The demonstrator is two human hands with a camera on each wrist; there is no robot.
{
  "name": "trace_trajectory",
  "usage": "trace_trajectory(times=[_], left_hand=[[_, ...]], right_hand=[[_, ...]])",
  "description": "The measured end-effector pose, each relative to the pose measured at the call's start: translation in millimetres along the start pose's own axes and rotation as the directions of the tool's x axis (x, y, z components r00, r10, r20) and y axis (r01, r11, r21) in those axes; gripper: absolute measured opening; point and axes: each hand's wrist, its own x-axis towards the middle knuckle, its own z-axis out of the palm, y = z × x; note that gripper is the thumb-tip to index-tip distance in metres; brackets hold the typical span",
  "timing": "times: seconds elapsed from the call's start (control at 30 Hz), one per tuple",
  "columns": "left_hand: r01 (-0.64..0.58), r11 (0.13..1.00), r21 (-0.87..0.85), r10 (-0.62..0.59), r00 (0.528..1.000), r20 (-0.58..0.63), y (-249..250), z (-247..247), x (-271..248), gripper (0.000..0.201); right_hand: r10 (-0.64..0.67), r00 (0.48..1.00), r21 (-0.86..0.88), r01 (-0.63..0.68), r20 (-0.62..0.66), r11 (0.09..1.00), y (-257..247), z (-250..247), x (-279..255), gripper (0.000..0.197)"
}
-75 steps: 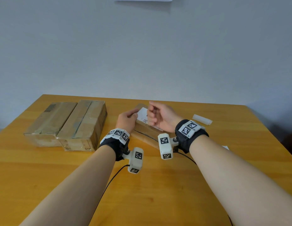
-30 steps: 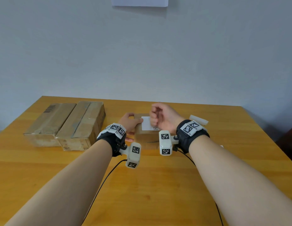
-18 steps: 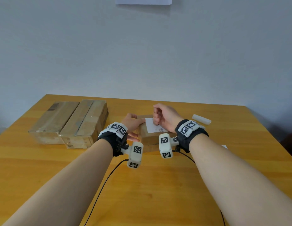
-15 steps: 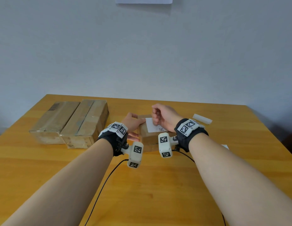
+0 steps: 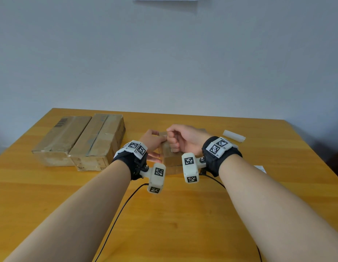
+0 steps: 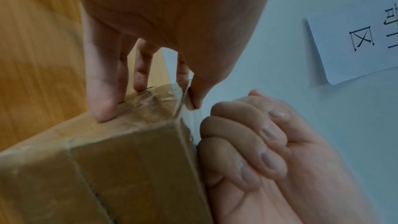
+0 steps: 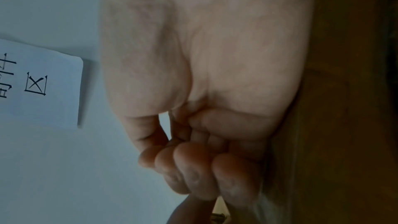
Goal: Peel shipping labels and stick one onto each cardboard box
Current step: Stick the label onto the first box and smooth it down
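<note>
Label (image 6: 189,103) lay on small box (image 6: 133,168) directly under my fisted, empty right hand (image 5: 185,138); left hand (image 5: 152,140) gripped box.

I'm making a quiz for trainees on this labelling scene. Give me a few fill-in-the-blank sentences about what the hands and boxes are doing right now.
1. The left hand steadies a small cardboard ____.
2. The right hand has its fingers ____ into a fist against the small box.
3. ____ larger cardboard boxes lie side by side at the table's left.

Missing words: box; curled; Two
</note>
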Motion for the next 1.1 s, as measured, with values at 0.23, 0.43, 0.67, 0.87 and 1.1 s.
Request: trace_trajectory(times=[0.23, 0.43, 0.67, 0.87, 1.1], left_hand=[[-0.009, 0.999, -0.039, 0.009, 1.0, 0.013, -2.5, -1.0, 1.1, 0.044], [0.009, 0.997, -0.077, -0.007, 1.0, 0.026, -2.7, -0.8, 0.1, 0.046], [0.001, 0.998, -0.063, 0.001, 1.0, 0.023, -3.0, 0.2, -0.7, 0.044], [-0.01, 0.999, -0.053, 0.012, 1.0, 0.022, -4.9, 0.2, -0.2, 0.044], [-0.025, 0.998, -0.057, 0.026, 1.0, 0.011, -6.1, 1.4, -4.0, 0.038]], right_hand=[[-0.04, 0.999, 0.1, 0.038, 0.013, 0.994, -3.9, -7.1, -7.2, 0.04], [-0.155, 0.895, 0.331, 0.309, -0.417, 0.892, 2.4, -22.9, 4.5, 0.035], [-0.172, 0.898, 0.183, 0.264, -0.405, 0.947, 3.1, -4.3, 16.3, 0.034], [-0.153, 0.942, 0.095, 0.189, -0.298, 0.977, 2.7, 4.0, 15.0, 0.034], [-0.051, 0.995, 0.048, 0.055, -0.085, 0.997, 0.0, 16.6, 4.6, 0.038]])
